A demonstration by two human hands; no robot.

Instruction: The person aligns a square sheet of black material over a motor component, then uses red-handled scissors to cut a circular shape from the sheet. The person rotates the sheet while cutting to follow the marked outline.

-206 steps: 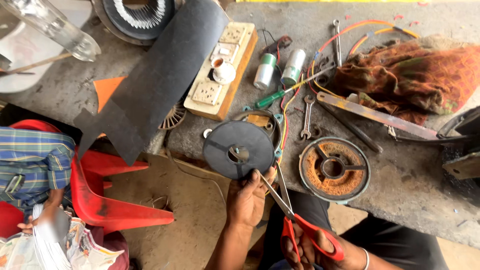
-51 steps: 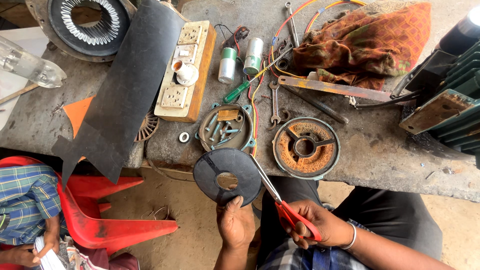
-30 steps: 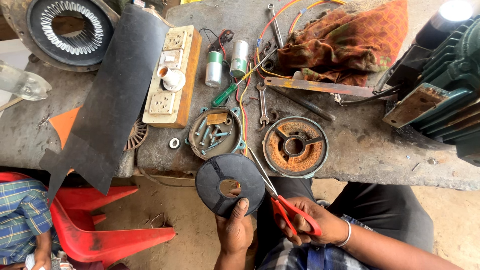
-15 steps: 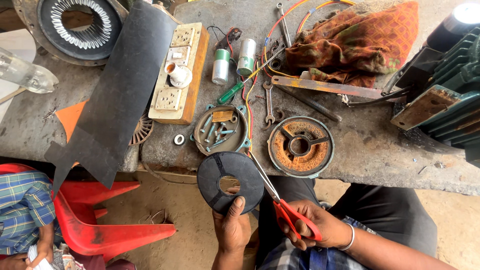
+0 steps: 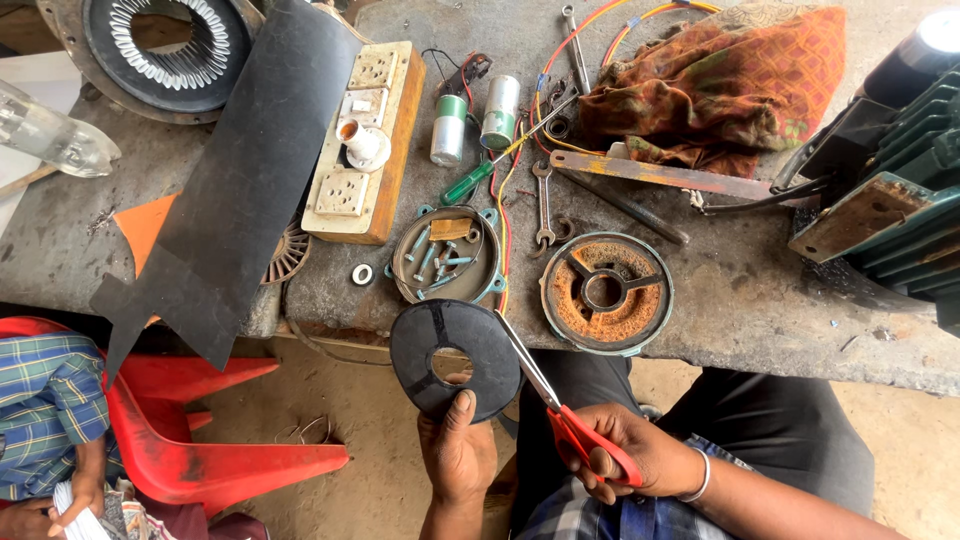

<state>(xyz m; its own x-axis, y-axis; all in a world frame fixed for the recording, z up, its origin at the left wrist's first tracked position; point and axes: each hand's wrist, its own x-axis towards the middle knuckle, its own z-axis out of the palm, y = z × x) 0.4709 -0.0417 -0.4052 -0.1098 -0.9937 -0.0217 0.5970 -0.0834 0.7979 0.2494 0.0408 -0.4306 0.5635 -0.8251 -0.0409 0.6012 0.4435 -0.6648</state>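
My left hand [image 5: 458,450] pinches the lower edge of a black rubber ring [image 5: 455,358], a flat disc with a round hole in its middle, held in front of the bench edge. My right hand [image 5: 625,458] grips red-handled scissors [image 5: 560,410]. Their metal blades reach up and left to the ring's right rim. Just above the ring, on the bench, sits a round metal cover holding several bolts [image 5: 445,255]. To its right lies a rusty round end cover [image 5: 606,292].
A long black rubber sheet [image 5: 235,190] drapes over the stone bench's [image 5: 740,300] left side. Nearby lie a wooden switchboard [image 5: 363,140], two capacitors [image 5: 475,118], spanners [image 5: 543,205], a screwdriver, an orange cloth [image 5: 730,75], a motor stator [image 5: 165,45] and a green motor [image 5: 900,180]. Red plastic chair [image 5: 190,440] and another person [image 5: 45,420] at left.
The view has drifted a little. The ring has turned slightly in my left hand, and the scissors stay at its right rim.
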